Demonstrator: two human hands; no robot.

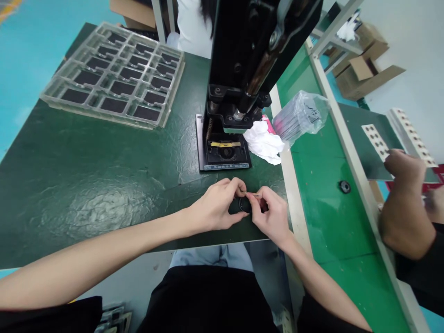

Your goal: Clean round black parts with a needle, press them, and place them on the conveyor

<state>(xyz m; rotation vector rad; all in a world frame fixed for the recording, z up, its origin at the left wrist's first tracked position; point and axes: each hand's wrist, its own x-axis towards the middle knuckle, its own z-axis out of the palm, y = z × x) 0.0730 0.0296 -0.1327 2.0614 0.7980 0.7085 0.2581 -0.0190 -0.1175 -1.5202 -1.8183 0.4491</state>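
Clear plastic trays [113,76] are lying stacked on the left of the green desk [76,194], with black rectangular pads sitting in their pockets. The left hand [215,206] is reaching in from that side, its fingers [231,185] closed in a pinch on a thin pale strip [251,194] just above a small black ring [244,204]. The right hand [270,215] is meeting it, its fingers [256,196] also pinched shut on the strip's other end, near the desk's front edge. Whether the ring is held or lying on the desk, I cannot tell. Beyond them, a black hand press [243,60] is standing over its fixture plate [224,150], with a crumpled white tissue [263,143] and a clear plastic bag of small parts [300,115] lying just beside it. Further right, a black round part [344,187] is resting on the green belt [333,222], and a co-worker's hand [398,169] is hovering near a perforated board [376,141].
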